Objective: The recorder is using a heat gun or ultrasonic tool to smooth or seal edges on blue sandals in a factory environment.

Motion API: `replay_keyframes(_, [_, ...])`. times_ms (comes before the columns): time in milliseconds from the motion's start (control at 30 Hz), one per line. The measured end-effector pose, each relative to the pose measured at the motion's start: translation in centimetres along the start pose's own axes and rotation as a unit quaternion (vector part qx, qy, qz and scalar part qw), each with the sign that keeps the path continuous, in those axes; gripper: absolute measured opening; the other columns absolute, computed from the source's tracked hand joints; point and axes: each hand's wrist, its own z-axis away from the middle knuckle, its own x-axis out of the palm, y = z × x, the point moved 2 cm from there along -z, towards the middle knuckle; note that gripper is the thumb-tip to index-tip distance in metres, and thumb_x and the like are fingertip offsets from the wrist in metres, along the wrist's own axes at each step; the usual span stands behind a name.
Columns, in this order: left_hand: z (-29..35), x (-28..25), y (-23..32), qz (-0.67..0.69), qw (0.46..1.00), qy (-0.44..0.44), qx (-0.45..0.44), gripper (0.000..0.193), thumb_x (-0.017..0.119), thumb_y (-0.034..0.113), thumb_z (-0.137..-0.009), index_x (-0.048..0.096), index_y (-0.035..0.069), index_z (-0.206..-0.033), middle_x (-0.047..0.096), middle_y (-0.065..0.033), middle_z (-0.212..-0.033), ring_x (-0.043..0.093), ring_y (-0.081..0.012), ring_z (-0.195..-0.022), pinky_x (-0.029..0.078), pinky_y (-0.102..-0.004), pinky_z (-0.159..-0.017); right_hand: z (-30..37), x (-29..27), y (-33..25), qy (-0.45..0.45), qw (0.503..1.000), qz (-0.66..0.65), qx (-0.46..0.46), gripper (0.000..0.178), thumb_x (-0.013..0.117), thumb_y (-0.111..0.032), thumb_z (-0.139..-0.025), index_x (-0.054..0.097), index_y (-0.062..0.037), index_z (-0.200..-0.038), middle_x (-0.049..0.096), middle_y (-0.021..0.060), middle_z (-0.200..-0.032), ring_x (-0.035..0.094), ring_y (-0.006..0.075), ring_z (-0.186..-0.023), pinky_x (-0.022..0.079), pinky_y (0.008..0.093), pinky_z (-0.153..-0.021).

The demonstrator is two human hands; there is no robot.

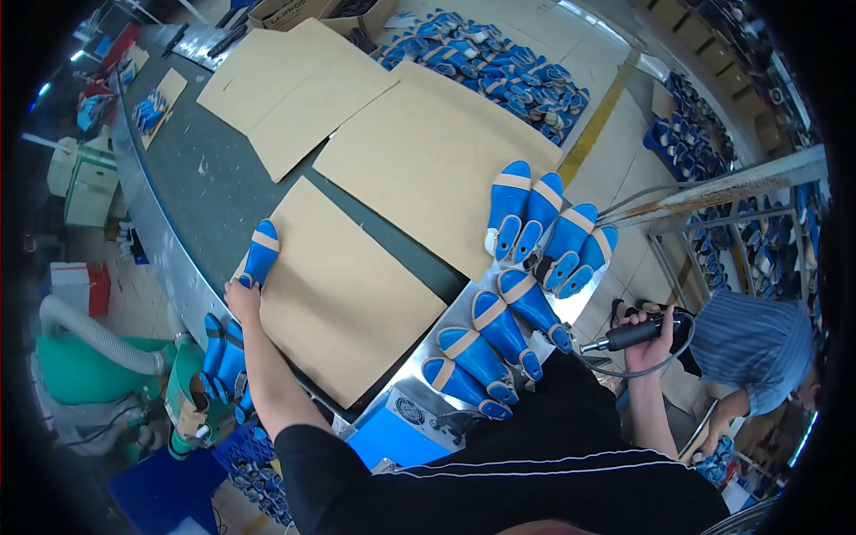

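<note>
— In the head view, what do your fingers have?
— My left hand point(242, 300) has its fingers curled around the lower end of a blue shoe mould point(262, 253), which lies at the left edge of the near cardboard sheet point(348, 312). I can't tell exactly how the fingertips press, since the wrist and mould hide some of them.
— And the other?
— My right hand point(658, 351) wraps its fingers around a black hand tool point(627, 335), well apart from that mould, its tip just beside the row at my front.
— How far along are you?
— Partway, I'd judge. One mould is over on the left; four front moulds point(482, 351) and four upper moulds point(511, 201) sit together on the right, along the metal edge and the cardboard's corner. All nine have their tan straps across. Most of the near sheet is bare. Which ones the tool has finished, I can't tell.
</note>
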Motion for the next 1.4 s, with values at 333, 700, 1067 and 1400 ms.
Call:
replay_keyframes(333, [11.6, -8.8, 21.6, 0.468, 0.877, -0.068, 0.082, 0.043, 0.082, 0.038, -0.083, 0.069, -0.003, -0.085, 0.069, -0.0236, -0.086, 0.07, -0.0383, -0.079, 0.054, -0.0477, -0.071, 0.2, -2.4, -1.2, -0.006, 1.0, -0.005, -0.015, 0.036, 0.067, -0.046, -0.101, 0.061, -0.0109, -0.101, 0.06, 0.0078, -0.081, 0.06, 0.0234, -0.079, 0.052, 0.045, -0.085])
replay_keyframes(700, [24.1, -3.3, 45.9, 0.381, 0.911, -0.075, 0.14, 0.049, 0.075, 0.042, -0.085, 0.068, -0.001, -0.109, 0.06, -0.0252, -0.119, 0.057, -0.043, -0.121, 0.057, -0.0527, -0.091, 1.1, -2.6, -2.2, -0.094, 0.995, 0.029, -0.031, 0.041, 0.062, -0.049, -0.103, 0.063, -0.0101, -0.09, 0.064, 0.01, -0.078, 0.062, 0.0233, -0.077, 0.053, 0.0433, -0.081])
replay_keyframes(1067, [20.9, 2.4, 20.1, 0.151, 0.959, -0.204, -0.127, 0.121, 0.087, 0.066, -0.069, 0.028, 0.023, -0.165, 0.019, -0.0251, -0.17, 0.018, -0.0557, -0.153, 0.02, -0.0757, -0.118, -1.2, -2.8, -1.7, -0.057, 0.997, 0.031, -0.035, 0.04, 0.063, -0.045, -0.104, 0.061, -0.0096, -0.087, 0.061, 0.0055, -0.077, 0.061, 0.0216, -0.074, 0.054, 0.0404, -0.078])
replay_keyframes(1400, [24.6, 4.3, 13.3, 0.206, 0.933, -0.279, -0.093, 0.136, 0.09, 0.065, -0.064, 0.007, 0.038, -0.169, -0.014, -0.0149, -0.175, -0.015, -0.0572, -0.155, 0.005, -0.0797, -0.118, -1.7, -1.1, 1.7, -0.04, 0.997, 0.055, -0.028, 0.04, 0.064, -0.048, -0.103, 0.057, -0.0115, -0.087, 0.059, 0.005, -0.074, 0.06, 0.02, -0.071, 0.055, 0.0394, -0.075])
